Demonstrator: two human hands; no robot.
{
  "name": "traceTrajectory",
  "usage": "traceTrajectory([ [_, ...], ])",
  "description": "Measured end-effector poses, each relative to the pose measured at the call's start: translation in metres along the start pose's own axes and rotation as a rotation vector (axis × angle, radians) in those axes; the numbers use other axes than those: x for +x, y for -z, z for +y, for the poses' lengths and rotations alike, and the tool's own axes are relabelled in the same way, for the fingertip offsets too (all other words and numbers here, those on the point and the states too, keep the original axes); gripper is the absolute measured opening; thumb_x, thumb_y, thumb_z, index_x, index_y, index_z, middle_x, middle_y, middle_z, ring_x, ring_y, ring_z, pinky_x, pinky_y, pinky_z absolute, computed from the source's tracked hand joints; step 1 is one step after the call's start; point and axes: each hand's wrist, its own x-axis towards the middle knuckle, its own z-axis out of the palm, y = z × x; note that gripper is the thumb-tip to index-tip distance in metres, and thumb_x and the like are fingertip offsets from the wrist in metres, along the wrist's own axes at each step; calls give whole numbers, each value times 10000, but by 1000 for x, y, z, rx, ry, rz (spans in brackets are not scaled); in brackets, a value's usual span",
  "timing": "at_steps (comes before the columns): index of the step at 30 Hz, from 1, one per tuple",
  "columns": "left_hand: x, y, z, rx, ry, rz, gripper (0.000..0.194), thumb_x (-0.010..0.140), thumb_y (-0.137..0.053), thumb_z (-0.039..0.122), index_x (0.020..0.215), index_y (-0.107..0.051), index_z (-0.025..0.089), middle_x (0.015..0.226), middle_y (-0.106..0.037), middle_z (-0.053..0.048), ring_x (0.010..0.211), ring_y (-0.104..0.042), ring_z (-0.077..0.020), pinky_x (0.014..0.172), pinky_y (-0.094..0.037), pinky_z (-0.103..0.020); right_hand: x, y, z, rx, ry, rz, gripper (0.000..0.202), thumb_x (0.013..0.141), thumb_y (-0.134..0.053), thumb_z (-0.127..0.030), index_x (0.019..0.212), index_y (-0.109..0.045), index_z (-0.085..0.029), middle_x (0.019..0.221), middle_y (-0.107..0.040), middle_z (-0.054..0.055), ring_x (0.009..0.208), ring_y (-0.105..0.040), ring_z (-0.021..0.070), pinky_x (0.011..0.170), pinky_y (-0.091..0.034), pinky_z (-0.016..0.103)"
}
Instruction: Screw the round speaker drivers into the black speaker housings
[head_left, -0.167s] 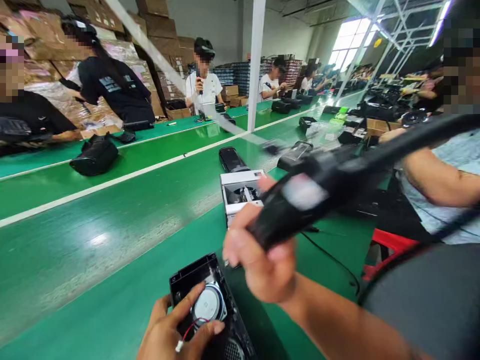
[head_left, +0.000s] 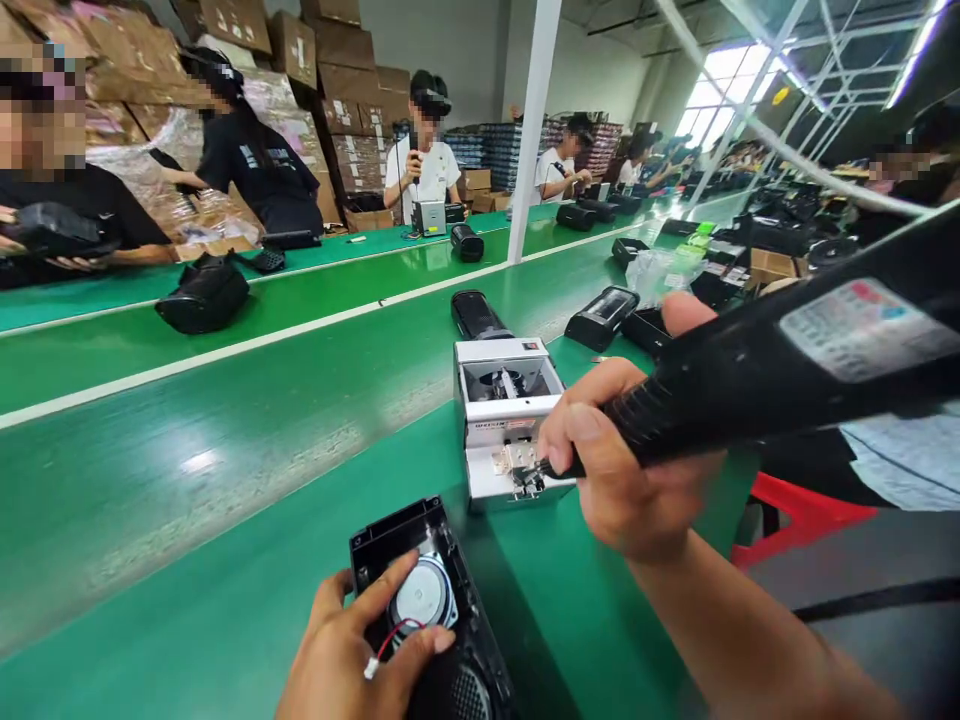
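Observation:
My left hand grips the left edge of a black plastic speaker housing, its forefinger and thumb resting over a round silver speaker driver set inside. A red and black wire with a white plug hangs from the driver by my thumb. Closed around a black electric screwdriver, my right hand has the tool's tip end at the front of a white screw feeder. My fingers partly hide the tip, so contact with a screw cannot be made out.
A green bench adjoins a green conveyor. Black speaker housings lie beyond the feeder, and another black unit sits across the line. A white post rises mid-line. Co-workers sit opposite; a red stool stands at right.
My right hand has moved right with the screwdriver, from above the housing to the front of the screw feeder. The view has shifted slightly; my left hand keeps its grip on the housing.

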Motion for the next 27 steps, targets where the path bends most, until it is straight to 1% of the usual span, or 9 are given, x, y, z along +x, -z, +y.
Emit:
traceTrajectory([
  [3,0,1,2,27,13,-40,635,768,-714,596,1375,-707,410,1339,-514,-72,1122,-650,-312,1092,-485,-517,-2,5,8,-51,-18,-72,601,951,-656,-75,1469,-504,-338,774,-584,-71,544,-547,120,529,-536,297],
  [7,-3,5,6,160,8,-116,668,848,-660,540,1501,-587,423,1421,-456,-91,1010,-660,-281,1022,-528,-524,-4,3,9,-13,-173,-45,565,927,-695,-93,1424,-524,-302,739,-597,-84,488,-537,121,473,-508,295],
  [10,-10,7,14,223,11,-127,634,909,-622,410,1538,-542,416,1444,-446,-97,1064,-675,-281,1066,-526,-515,-4,1,-12,103,-427,-82,526,914,-702,-99,1377,-547,-295,718,-584,-93,425,-518,110,394,-484,270],
  [12,-14,7,20,214,20,-125,600,935,-626,338,1528,-558,400,1450,-444,-99,1112,-688,-273,1073,-540,-482,-10,0,-33,178,-525,-109,465,948,-683,-108,1352,-569,-309,705,-567,-90,432,-516,106,400,-493,263],
  [15,-16,7,28,200,7,-119,564,961,-651,262,1509,-585,381,1453,-442,-105,1132,-711,-249,1076,-557,-437,-29,-8,-58,275,-508,-83,450,1013,-707,-180,1398,-551,-355,708,-571,-82,463,-528,108,449,-530,282],
  [17,-16,6,30,217,6,-105,556,966,-664,227,1500,-598,367,1442,-457,-111,1148,-714,-247,1087,-558,-430,-44,-16,-63,319,-483,-73,483,1022,-732,-231,1428,-527,-394,733,-583,-80,468,-538,105,466,-541,289],
  [22,-17,8,35,226,13,-115,561,957,-698,209,1497,-606,333,1402,-492,-126,1127,-725,-248,1077,-573,-435,-76,-28,-41,311,-439,-170,553,1059,-644,-212,1508,-418,-443,795,-571,-75,543,-580,116,538,-552,311],
  [24,-19,10,37,229,29,-123,555,965,-689,212,1499,-603,336,1455,-465,-139,1091,-739,-241,1060,-583,-440,-83,-28,-32,299,-431,-200,584,1053,-627,-188,1525,-390,-437,802,-572,-75,564,-592,124,554,-547,316],
  [27,-20,11,39,229,45,-125,565,971,-693,231,1510,-586,360,1515,-428,-143,1034,-754,-226,1047,-589,-441,-87,-26,-27,305,-432,-184,599,1029,-636,-163,1517,-394,-413,793,-575,-76,552,-581,127,544,-541,316],
])
